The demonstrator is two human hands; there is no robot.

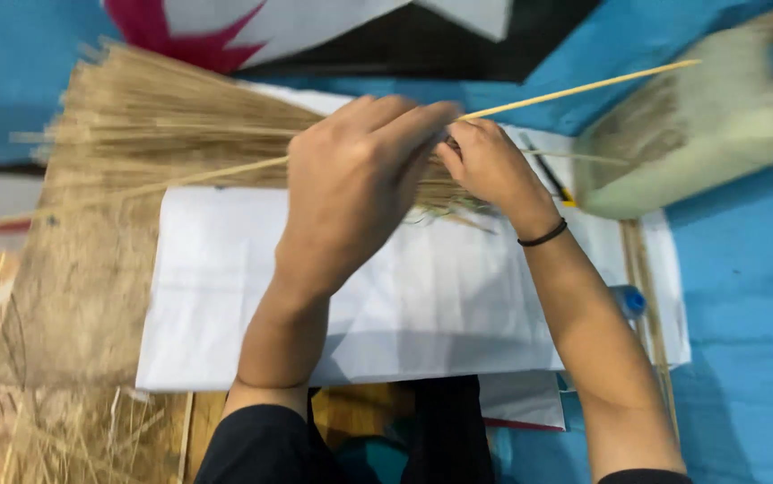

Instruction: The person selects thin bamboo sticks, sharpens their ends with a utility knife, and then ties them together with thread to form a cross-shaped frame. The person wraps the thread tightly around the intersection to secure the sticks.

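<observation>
Left hand (351, 179) and right hand (485, 166), both pinched closed on thin bamboo stick (575, 90), steadying it above white paper sheet (225, 296), straw bundle (153, 125) beyond.

Blue mat (745, 314); straw bundle (153, 125) upper left; pale sack (700, 134) right; bottle cap (630, 301).

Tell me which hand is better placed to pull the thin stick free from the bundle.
Probably the right hand: it pinches the thin stick where its long free end begins. The left hand lies across the straw bundle, holding it.
</observation>
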